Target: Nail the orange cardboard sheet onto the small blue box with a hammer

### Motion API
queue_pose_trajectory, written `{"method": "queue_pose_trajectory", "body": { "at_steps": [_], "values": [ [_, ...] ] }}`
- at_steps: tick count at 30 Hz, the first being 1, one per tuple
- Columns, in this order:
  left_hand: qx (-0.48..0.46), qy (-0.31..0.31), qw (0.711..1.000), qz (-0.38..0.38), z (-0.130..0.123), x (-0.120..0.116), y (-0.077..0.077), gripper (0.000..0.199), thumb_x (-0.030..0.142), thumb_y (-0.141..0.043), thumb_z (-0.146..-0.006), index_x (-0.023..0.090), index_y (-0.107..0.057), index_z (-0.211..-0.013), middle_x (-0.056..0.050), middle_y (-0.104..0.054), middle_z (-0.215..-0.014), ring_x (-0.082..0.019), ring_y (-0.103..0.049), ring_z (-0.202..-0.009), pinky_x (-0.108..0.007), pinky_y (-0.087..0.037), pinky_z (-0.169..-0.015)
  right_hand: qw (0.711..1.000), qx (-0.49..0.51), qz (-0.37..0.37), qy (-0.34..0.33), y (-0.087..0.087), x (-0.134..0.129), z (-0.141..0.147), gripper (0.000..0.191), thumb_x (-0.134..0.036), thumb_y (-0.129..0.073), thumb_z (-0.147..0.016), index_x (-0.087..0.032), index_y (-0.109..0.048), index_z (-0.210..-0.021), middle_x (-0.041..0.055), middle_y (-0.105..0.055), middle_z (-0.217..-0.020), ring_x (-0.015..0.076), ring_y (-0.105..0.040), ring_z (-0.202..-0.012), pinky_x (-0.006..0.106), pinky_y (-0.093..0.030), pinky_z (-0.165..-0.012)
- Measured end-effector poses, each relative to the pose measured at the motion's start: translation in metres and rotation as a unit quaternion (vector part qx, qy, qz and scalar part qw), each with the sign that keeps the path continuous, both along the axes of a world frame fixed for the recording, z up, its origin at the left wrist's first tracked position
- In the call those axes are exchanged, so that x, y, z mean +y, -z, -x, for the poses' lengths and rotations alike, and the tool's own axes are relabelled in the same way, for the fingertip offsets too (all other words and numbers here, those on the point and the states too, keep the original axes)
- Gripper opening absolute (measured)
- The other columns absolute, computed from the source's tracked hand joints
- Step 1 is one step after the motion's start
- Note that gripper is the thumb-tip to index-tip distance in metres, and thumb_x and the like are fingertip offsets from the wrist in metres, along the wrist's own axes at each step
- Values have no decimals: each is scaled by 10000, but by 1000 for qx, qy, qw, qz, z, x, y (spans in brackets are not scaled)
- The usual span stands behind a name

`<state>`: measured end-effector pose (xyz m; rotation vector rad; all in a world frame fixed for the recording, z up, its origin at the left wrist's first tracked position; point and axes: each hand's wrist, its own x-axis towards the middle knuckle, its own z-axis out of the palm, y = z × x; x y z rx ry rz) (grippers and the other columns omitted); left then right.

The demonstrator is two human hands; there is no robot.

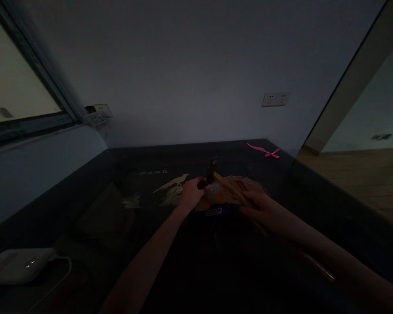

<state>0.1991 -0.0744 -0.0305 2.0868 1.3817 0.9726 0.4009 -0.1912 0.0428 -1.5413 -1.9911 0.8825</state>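
Observation:
In the dim head view, my right hand (260,209) is closed around the wooden handle of a hammer (229,187). The handle slants up and left to a dark head. Farther down, a stick end shows below my right forearm, in line with the handle. My left hand (194,189) lies beside the hammer head with thumb and forefinger curled together. What it grips, if anything, is too dark to make out. Under and between both hands is a speckled, shiny plastic bag (221,194) with a red patch, orange tones and a blue label at its front edge.
The dark glossy table (180,152) bears a pale bird picture (175,187) and printed characters. A pink ribbon (265,151) lies at the back right. At the front left sits a white device (22,264) with a cable. Sockets (275,99) are on the wall behind.

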Motion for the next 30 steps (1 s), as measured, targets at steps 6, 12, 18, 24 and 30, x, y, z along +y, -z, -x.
{"method": "queue_pose_trajectory", "body": {
  "at_steps": [6,12,18,24,30],
  "values": [
    [-22,12,1000,-15,-1,0,1,75,181,-618,-733,178,-639,-805,-27,-686,-822,-153,-634,-778,-241,-466,-716,1000,20,-16,-10,-2,0,-1,310,-283,-503,-784,-144,-609,-1041,38,-640,-783,183,-592,-677,270,-454,-583],
    [-2,2,1000,-6,-1,0,1,96,191,-646,-711,178,-636,-805,-23,-681,-795,-158,-625,-743,-246,-460,-669,1000,19,17,-3,-2,1,0,279,-295,-518,-776,-128,-619,-975,27,-606,-708,150,-549,-566,237,-414,-483],
    [-9,0,1000,6,-2,-1,-1,79,174,-634,-724,176,-629,-802,-19,-681,-809,-145,-628,-758,-241,-469,-703,999,44,12,-2,-3,3,0,275,-276,-532,-776,-143,-603,-1005,-16,-551,-622,103,-478,-455,202,-371,-396],
    [17,-14,1000,8,-2,-2,-2,136,199,-653,-715,170,-646,-847,-39,-690,-842,-173,-632,-788,-263,-469,-716,998,30,50,-6,-4,3,1,308,-283,-513,-784,-122,-597,-1033,13,-590,-671,134,-527,-516,225,-406,-432],
    [9,-4,1000,7,-1,0,1,128,188,-651,-717,180,-647,-845,-26,-692,-855,-156,-633,-792,-252,-470,-741,998,49,34,-13,-8,3,0,336,-295,-515,-792,-132,-590,-1076,53,-643,-822,167,-592,-653,251,-463,-532]
  ]
}}
